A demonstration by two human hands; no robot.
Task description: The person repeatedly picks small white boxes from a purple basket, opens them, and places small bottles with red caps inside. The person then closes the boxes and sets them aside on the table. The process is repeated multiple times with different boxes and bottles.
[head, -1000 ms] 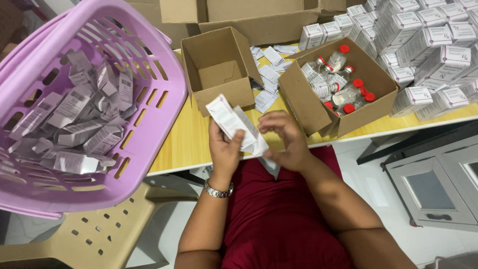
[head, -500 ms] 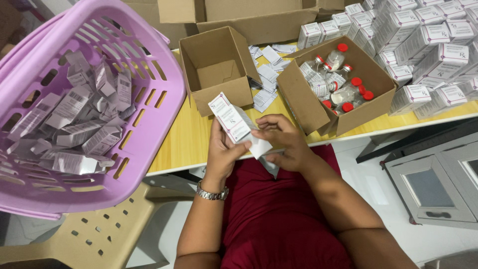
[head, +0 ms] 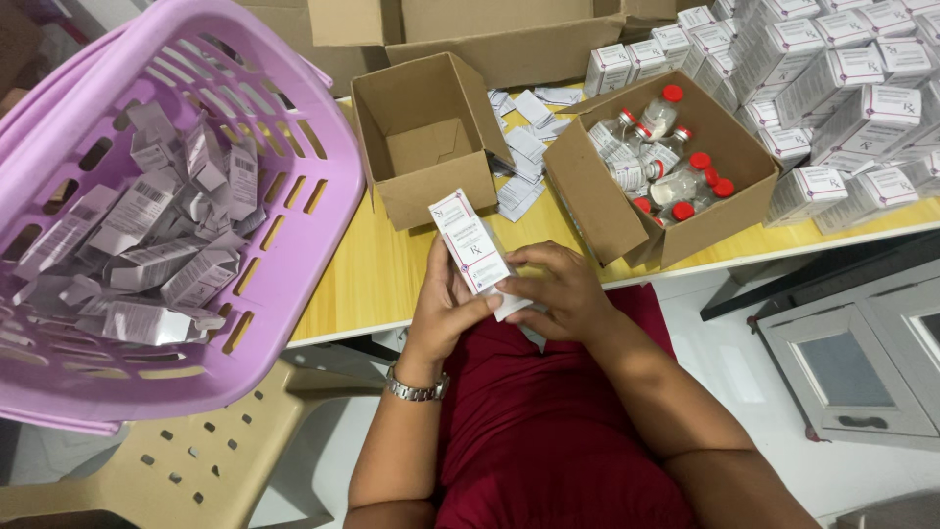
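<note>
A small white carton (head: pixel 470 240) with a pink and purple stripe stands tilted over the front edge of the yellow table (head: pixel 392 274). My left hand (head: pixel 443 306) grips its lower left side; a metal watch sits on that wrist. My right hand (head: pixel 558 289) closes around the carton's lower end, fingers on its white flap. Both hands hover above my red-clothed lap.
A purple laundry basket (head: pixel 294 245) with several flat white cartons rests on a beige plastic chair (head: pixel 196 460) at left. An open cardboard box (head: pixel 431 191) stands ahead. Another box (head: pixel 607 211) holds red-capped vials. Stacked white cartons (head: pixel 832 88) fill the far right. Folded leaflets (head: pixel 524 162) lie between the boxes.
The carton has turned more upright and risen slightly in my hands. My right fingers have shifted onto its lower flap.
</note>
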